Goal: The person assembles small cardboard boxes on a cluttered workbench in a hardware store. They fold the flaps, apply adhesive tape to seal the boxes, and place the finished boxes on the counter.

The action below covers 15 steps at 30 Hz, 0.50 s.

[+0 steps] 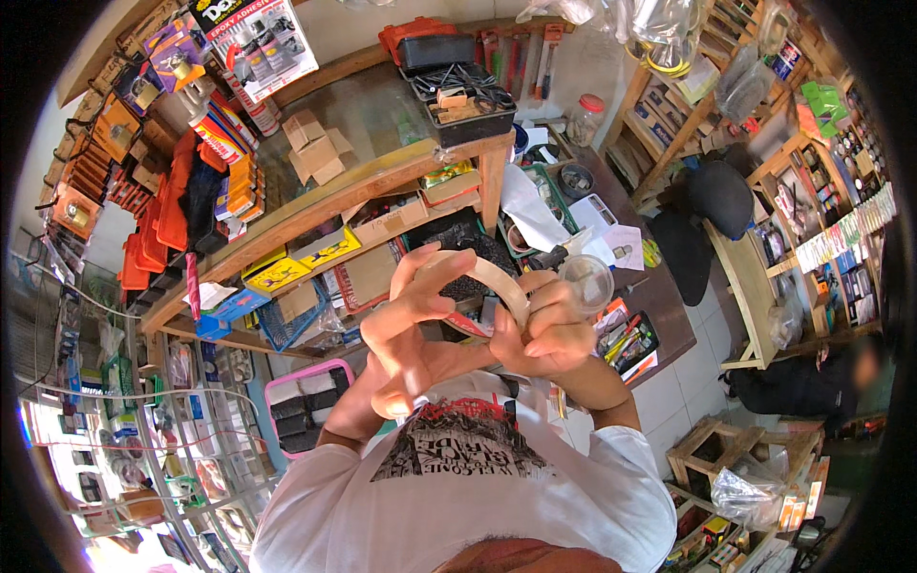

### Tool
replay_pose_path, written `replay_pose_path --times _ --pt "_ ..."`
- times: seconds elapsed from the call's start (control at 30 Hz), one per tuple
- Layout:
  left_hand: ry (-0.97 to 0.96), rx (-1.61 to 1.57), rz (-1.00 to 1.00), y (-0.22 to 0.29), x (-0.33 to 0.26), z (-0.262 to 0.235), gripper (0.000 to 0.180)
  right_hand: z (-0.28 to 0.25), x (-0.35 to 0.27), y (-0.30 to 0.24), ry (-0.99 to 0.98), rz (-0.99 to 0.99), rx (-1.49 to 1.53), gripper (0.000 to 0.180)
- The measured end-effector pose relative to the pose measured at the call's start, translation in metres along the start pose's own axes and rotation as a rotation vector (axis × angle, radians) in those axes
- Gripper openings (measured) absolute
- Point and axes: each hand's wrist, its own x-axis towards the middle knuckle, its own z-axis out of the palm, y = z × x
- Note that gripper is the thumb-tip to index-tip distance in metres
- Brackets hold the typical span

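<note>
From my remote view, I see two bare hands at the centre, before a white printed shirt: the left hand [411,329] and the right hand [544,329]. Between them is one beige, ring-shaped roll [499,282], smooth and flat-banded. The right fingers are clamped on its right side. The left fingers bend, spread apart, across its left side; I cannot tell whether they grip it. Fingers hide parts of the ring.

To the right, one clear, round container [589,279] and one black tray of pens [630,342] sit by the brown counter [673,329]. Farther off stands one clear jar [584,124] with a red lid. Left, one pink-rimmed basket [274,390] is partly covered by the arm. Far right, one dark-clothed person [798,382] blends into shadow. The shelved goods are too crowded to count.
</note>
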Motion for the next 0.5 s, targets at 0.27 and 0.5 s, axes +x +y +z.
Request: replay_pose_path --times 0.27,0.5 --pt "0.097 0.091 0.013 -0.015 -0.021 -0.009 0.086 0.005 0.011 -0.009 0.111 -0.008 -0.201 0.051" --pt "-0.024 0.106 0.065 -0.003 -0.01 -0.002 0.098 -0.012 0.003 -0.02 -0.069 -0.024 -0.347 0.073"
